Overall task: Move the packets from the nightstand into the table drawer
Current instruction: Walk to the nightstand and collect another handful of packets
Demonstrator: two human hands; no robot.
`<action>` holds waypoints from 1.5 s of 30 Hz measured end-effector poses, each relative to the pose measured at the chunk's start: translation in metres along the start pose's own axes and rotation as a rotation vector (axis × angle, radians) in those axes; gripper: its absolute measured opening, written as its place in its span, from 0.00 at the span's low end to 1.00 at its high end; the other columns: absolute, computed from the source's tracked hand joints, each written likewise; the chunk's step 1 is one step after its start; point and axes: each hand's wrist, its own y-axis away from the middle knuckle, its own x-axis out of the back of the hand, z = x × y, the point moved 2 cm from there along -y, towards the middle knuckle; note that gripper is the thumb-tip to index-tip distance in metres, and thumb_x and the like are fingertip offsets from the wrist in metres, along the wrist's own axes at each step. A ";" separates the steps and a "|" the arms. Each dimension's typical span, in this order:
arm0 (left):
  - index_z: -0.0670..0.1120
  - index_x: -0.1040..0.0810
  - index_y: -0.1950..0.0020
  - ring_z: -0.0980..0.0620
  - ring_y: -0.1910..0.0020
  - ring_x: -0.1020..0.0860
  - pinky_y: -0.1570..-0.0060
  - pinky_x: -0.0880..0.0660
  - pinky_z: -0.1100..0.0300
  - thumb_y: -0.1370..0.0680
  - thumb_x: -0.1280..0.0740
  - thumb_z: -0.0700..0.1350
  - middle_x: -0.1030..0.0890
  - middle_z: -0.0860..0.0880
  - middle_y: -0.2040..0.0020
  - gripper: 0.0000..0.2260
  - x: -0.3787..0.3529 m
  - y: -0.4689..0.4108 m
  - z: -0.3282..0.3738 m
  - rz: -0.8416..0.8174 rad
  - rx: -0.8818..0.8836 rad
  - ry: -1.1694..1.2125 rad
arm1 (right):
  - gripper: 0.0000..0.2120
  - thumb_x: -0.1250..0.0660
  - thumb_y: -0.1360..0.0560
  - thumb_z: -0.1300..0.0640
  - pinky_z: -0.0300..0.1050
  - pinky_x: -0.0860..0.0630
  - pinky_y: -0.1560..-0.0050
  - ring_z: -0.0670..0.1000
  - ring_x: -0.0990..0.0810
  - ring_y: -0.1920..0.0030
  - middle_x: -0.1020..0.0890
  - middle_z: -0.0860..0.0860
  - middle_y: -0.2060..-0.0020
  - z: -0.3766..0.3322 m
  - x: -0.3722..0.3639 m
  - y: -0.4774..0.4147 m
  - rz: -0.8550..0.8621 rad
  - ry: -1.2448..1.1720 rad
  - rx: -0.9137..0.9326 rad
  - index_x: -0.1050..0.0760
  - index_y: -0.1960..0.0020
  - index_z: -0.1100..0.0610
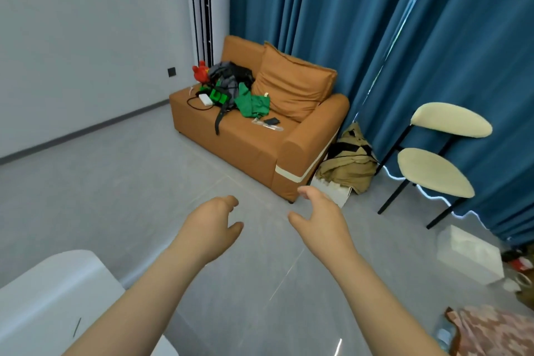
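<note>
Packets cannot be located from what is shown. Nothing is held: the left hand [208,225] and right hand [320,220] are stretched over grey floor [115,196], fingers loosely curled. An orange sofa [254,147] is seen beyond the fingertips, a cream chair [433,170] right of them.

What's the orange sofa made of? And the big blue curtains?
The orange sofa looks like leather or faux leather, hard to say which: smooth matte surface, stitched seams, a puffy wrinkled cushion. The blue curtains look like thick woven cloth: deep soft folds, no shine, light showing only at the gaps.
</note>
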 end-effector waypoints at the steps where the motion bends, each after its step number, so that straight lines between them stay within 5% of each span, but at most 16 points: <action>1: 0.48 0.32 0.30 0.52 0.36 0.26 0.41 0.30 0.60 0.22 0.36 0.50 0.26 0.51 0.34 0.21 0.009 -0.012 -0.005 0.013 0.001 0.008 | 0.24 0.33 0.25 0.53 0.34 0.36 0.42 0.47 0.29 0.35 0.27 0.48 0.34 -0.009 -0.002 -0.015 0.008 -0.004 0.021 0.33 0.30 0.51; 25: 0.50 0.33 0.30 0.53 0.36 0.27 0.42 0.29 0.58 0.22 0.36 0.51 0.26 0.53 0.35 0.21 0.180 -0.284 -0.203 0.351 0.405 0.068 | 0.24 0.33 0.25 0.52 0.39 0.33 0.40 0.48 0.29 0.35 0.27 0.48 0.35 -0.234 -0.151 -0.405 -0.242 0.011 0.546 0.33 0.31 0.51; 45: 0.50 0.31 0.32 0.54 0.39 0.26 0.41 0.28 0.58 0.23 0.35 0.51 0.24 0.53 0.37 0.20 0.308 -0.382 -0.435 0.554 0.701 0.070 | 0.23 0.34 0.24 0.52 0.39 0.33 0.39 0.48 0.29 0.35 0.27 0.48 0.35 -0.473 -0.340 -0.570 -0.452 -0.087 0.818 0.32 0.31 0.52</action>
